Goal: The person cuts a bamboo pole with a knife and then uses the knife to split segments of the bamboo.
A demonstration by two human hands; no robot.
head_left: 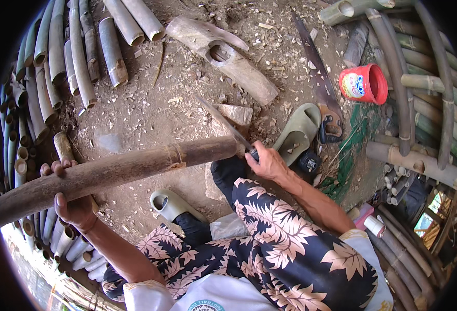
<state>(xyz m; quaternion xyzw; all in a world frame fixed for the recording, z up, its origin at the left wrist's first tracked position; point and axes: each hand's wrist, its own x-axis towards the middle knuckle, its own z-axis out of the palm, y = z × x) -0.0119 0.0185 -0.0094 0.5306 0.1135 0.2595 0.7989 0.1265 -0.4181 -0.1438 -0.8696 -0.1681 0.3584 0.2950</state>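
Note:
My left hand (77, 210) is wrapped round a thick brown bamboo pole (119, 173), which slants across in front of me from the left edge up to the right. A pale ring-shaped node shows near the pole's right end. At that end my right hand (270, 163) is closed on the dark handle of a knife (222, 120). Its long blade points up and left, crossing just beside the pole's end. Whether the edge touches the bamboo, I cannot tell. A wooden block (236, 114) sits on the ground behind the blade.
Cut bamboo pieces (56, 44) lie stacked at left. A hollowed log (249, 78), a handsaw (319, 78) and a red bucket (376, 84) are on the chip-strewn ground. Near my feet are green clogs (303, 127) and a black tape measure (309, 161). A bamboo rack (404, 78) stands right.

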